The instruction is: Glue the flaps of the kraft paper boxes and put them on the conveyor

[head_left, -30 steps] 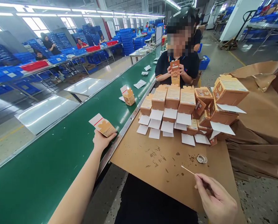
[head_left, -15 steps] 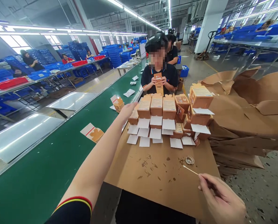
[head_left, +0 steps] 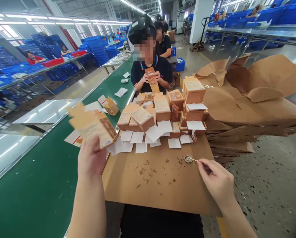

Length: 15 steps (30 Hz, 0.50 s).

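Facing a long green conveyor belt (head_left: 31, 172) at 10 o'clock, with a heap of kraft paper (head_left: 252, 96) at 2 o'clock, the person works over a brown cardboard board (head_left: 158, 188). Rows of kraft cartons (head_left: 163, 109) stand on it at 12 o'clock, with white paper slips (head_left: 138, 140) spread along their front. The left hand (head_left: 90, 158) grips a carton (head_left: 93, 127) at 11 o'clock, just beyond the board's edge. Made of thin card, it should weigh little and is probably best held by its body panels, since the flaps would bend. The right hand (head_left: 215, 178), in a narrow pinch, holds a thin wooden stick (head_left: 194, 159), its tip at a small metal dish (head_left: 188, 159) at about 1 o'clock. Light and slim, the stick suits a fingertip grip. Earlier, the left hand was open and empty, and the stick's tip stood clear of the dish.
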Tool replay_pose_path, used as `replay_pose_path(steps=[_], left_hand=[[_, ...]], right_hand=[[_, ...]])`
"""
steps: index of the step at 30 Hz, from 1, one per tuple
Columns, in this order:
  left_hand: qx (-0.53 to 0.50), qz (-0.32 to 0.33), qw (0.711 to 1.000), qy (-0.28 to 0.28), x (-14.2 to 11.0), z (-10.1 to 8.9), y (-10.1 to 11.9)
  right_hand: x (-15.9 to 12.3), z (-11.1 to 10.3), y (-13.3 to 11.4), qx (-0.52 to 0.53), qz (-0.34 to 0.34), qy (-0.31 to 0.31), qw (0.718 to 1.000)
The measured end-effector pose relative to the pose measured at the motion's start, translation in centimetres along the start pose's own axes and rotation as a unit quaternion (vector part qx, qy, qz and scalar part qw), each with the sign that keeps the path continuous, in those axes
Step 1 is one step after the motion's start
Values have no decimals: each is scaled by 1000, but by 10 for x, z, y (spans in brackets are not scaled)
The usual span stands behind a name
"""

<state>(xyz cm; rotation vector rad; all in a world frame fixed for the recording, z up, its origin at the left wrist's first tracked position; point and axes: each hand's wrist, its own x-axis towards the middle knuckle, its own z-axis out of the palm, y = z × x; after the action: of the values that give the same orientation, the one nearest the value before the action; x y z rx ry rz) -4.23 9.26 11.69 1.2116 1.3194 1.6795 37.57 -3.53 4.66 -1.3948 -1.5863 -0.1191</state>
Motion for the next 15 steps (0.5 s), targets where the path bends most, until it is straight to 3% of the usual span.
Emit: replay_pose_path(steps=[3, 5, 7, 11, 13, 15], left_hand=[[-44, -125, 991, -18, -58, -13, -15], [-41, -218, 974, -44, -92, -12, -33], [-17, -257, 964, -70, -117, -5, -51], [6, -266, 958, -104, -130, 13, -69], [9, -276, 952, -129, -126, 17, -70], [15, -275, 951, -142, -123, 19, -69]], right_hand=[[-1, 9, 12, -24, 4, -50, 998], [-2, 10, 17, -34, 11, -76, 996], [-1, 8, 20, -36, 23, -93, 995], [-5, 1, 7, -19, 66, -62, 996], [-15, 4, -13, 31, 80, -44, 995], [-30, 15, -40, 110, 80, -69, 988]])
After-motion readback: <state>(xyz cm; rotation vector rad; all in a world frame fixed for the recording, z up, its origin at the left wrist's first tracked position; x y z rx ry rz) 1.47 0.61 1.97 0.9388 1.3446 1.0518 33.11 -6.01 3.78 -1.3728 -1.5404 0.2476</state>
